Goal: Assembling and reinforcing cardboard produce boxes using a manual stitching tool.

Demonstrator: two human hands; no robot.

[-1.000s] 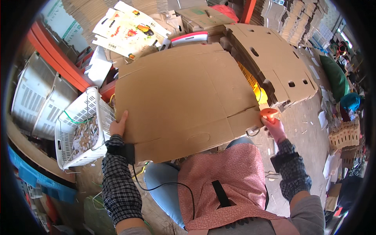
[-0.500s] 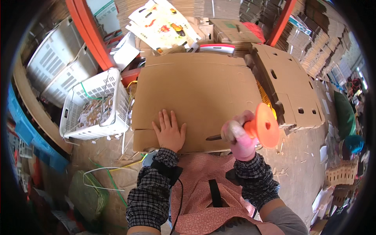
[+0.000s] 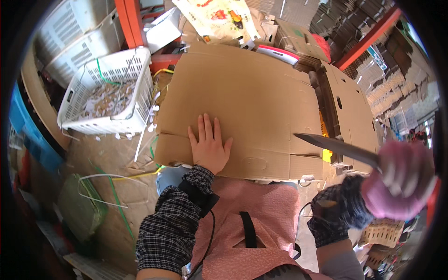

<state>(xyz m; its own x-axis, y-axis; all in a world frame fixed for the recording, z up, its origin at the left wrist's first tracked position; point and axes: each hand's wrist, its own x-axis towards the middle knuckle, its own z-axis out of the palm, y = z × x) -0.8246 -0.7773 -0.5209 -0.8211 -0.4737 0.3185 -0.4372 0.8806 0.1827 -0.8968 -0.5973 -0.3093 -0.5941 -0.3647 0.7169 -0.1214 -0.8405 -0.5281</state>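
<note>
Resting my left hand [image 3: 211,150], fingers spread, on flat cardboard sheet [image 3: 238,98] before me; gloved right hand [image 3: 400,179] grips knife [image 3: 337,148], aloft. Sheet laid out; 1 oval cutout [image 3: 256,163] apparently not yet removed.

Your light's bright & fairly even on the cardboard sheet [image 3: 238,102], dimmer at lower L. The printed carton [image 3: 219,18] is nearly washed out up top; there's glare from a bright strip [image 3: 414,36], upper R. Your R hand [image 3: 399,182] is motion-blurred, your L hand [image 3: 211,151] approx. sharp. Fisheye bends edges near the rim; all 4 corners go black.
</note>
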